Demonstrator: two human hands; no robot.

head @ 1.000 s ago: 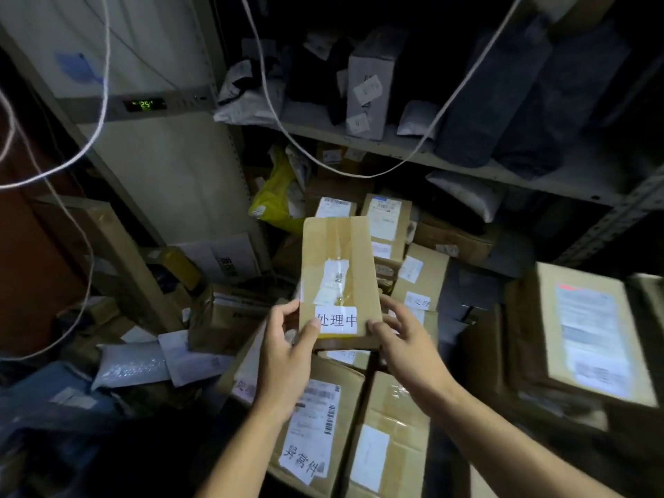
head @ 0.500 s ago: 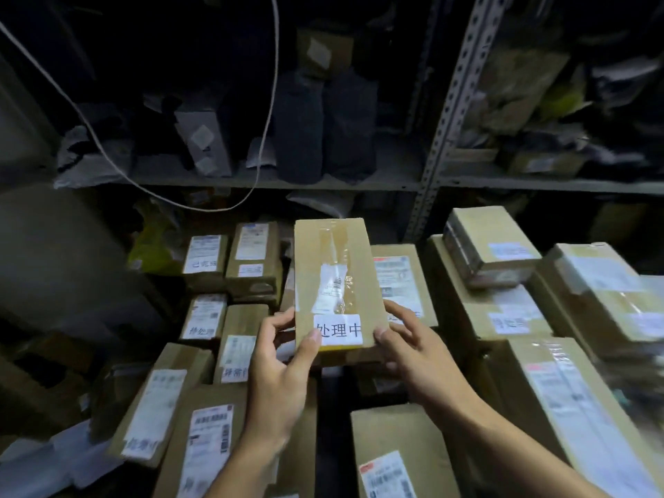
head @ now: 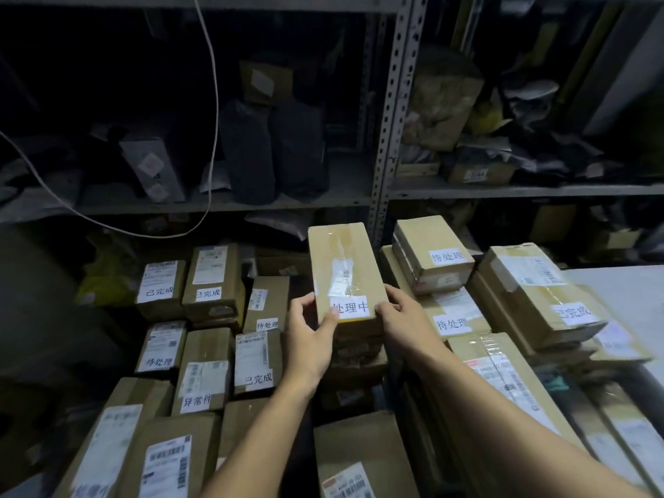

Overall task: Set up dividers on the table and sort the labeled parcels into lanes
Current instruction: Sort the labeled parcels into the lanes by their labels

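I hold a long brown cardboard parcel (head: 343,267) in front of me, its white label reading 处理中 at the near end. My left hand (head: 309,339) grips its lower left corner, thumb on top by the label. My right hand (head: 406,319) grips the lower right corner, fingers curled under the edge. Below and around it lie many labeled parcels, such as one marked 待处理 (head: 431,258) on the right stack and one marked 已完成 (head: 257,357) to the left. A pale table (head: 625,292) shows at the right edge. No dividers are visible.
A metal shelving rack with a perforated upright (head: 391,138) stands behind, loaded with dark bags and boxes. A white cable (head: 215,113) hangs across the upper left. A stack topped by a parcel marked 已完成 (head: 539,292) sits by the table.
The view has swung right, away from the white wall unit toward the shelving and the table. Both hands keep their grip on the parcel, which stays centred before me.
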